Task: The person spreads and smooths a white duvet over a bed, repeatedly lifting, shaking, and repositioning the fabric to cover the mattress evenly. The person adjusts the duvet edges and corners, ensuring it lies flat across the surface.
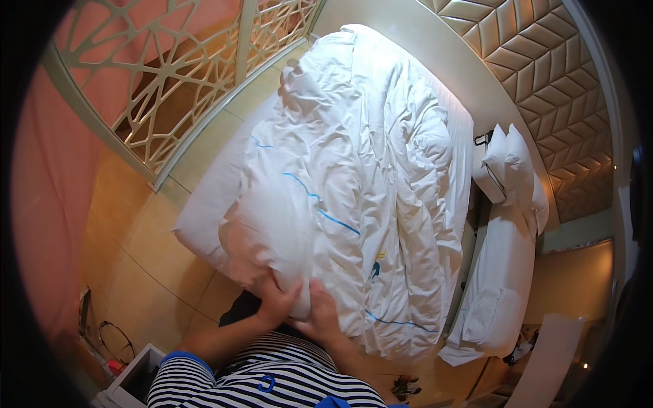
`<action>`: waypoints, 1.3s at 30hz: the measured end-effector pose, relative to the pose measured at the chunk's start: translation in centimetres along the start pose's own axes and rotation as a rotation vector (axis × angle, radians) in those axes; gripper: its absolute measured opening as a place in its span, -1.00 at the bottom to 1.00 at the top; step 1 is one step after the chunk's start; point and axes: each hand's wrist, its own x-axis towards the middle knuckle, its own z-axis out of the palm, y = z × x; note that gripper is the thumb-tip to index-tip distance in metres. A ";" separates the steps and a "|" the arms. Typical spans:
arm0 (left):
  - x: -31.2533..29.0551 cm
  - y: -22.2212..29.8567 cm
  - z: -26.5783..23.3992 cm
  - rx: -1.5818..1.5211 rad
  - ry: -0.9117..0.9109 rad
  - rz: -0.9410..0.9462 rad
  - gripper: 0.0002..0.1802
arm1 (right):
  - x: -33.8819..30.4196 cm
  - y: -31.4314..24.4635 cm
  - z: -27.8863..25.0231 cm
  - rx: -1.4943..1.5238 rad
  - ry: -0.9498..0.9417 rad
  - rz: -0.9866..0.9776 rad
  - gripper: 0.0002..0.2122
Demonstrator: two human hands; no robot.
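A crumpled white duvet point(388, 156) with thin blue lines lies spread over the bed, its near left part puffed up in front of me. My left hand point(275, 300) grips the duvet's near edge close to my body, fingers partly buried in the cloth. Right beside it, my right hand point(322, 313) is closed on the same edge, with a fold of white fabric bulging between the two hands. Whatever lies inside that fold is hidden. Under the duvet, at the left, the white mattress point(194, 217) shows its corner.
Two white pillows point(507, 156) stand at the right, by a long surface draped with white bedding point(500, 265). A lattice screen point(183, 75) and pink curtain point(51, 238) border the left side. Tiled floor point(146, 255) runs beside the bed. An open grey box point(136, 374) sits at lower left.
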 end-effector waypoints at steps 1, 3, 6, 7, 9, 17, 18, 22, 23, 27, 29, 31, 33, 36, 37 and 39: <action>-1.1 0.4 0.0 0.074 -0.132 0.099 -0.58 | -0.1 0.3 1.7 0.016 0.062 -0.026 -0.38; -2.2 1.3 -1.0 0.145 -0.412 0.101 -0.57 | -0.2 0.8 2.1 0.374 0.139 0.217 -0.55; -2.1 -1.4 -4.3 0.260 -0.362 0.302 -0.54 | 0.6 1.1 -0.1 0.906 0.295 0.451 -0.76; -2.2 -2.8 -4.9 0.190 -0.129 0.159 -0.53 | 0.8 1.1 -1.0 1.085 0.356 0.508 -0.82; -1.4 -6.0 -6.5 0.121 0.248 -0.086 -0.44 | 0.1 0.6 -1.4 1.174 0.345 0.493 -0.82; -0.8 -14.7 -12.9 -0.678 -0.353 -0.555 -0.27 | -3.3 -1.3 -1.8 1.489 0.440 0.574 -0.77; -0.9 -12.8 -12.0 -0.725 -0.424 -0.519 -0.31 | -3.5 -1.4 -2.0 1.472 0.456 0.598 -0.77; -1.4 -5.7 -11.3 -0.270 -0.494 -0.390 -0.44 | -3.8 -2.0 -2.0 1.481 0.458 0.626 -0.79; -1.4 -4.1 -11.1 -0.291 -0.432 -0.422 -0.46 | -3.9 -2.0 -1.6 1.470 0.452 0.618 -0.78; -0.7 1.6 -12.1 -0.367 -0.287 -0.439 -0.49 | -4.1 -3.3 0.0 1.040 0.369 0.494 -0.72; 0.3 5.3 -14.5 -0.160 -0.398 -0.270 -0.47 | -4.4 -3.7 0.4 0.656 0.296 0.312 -0.72; 0.2 10.7 -18.9 -0.199 -0.481 -0.111 -0.54 | -2.9 -7.4 -0.4 0.344 0.290 0.166 -0.75; -0.2 16.0 -20.2 -0.214 -0.438 0.135 -0.52 | -1.3 -10.4 0.5 0.188 0.348 -0.134 -0.74; 2.8 19.0 -23.5 -0.406 -0.314 0.041 -0.48 | 1.1 -15.5 5.6 0.215 0.310 -0.104 -0.67; 4.7 18.2 -25.9 -0.386 -0.315 -0.055 -0.47 | 2.1 -16.7 7.9 0.233 0.231 -0.072 -0.63; 8.0 14.9 -31.2 -0.314 -0.273 -0.288 -0.44 | 3.7 -17.4 13.6 0.161 0.018 0.007 -0.63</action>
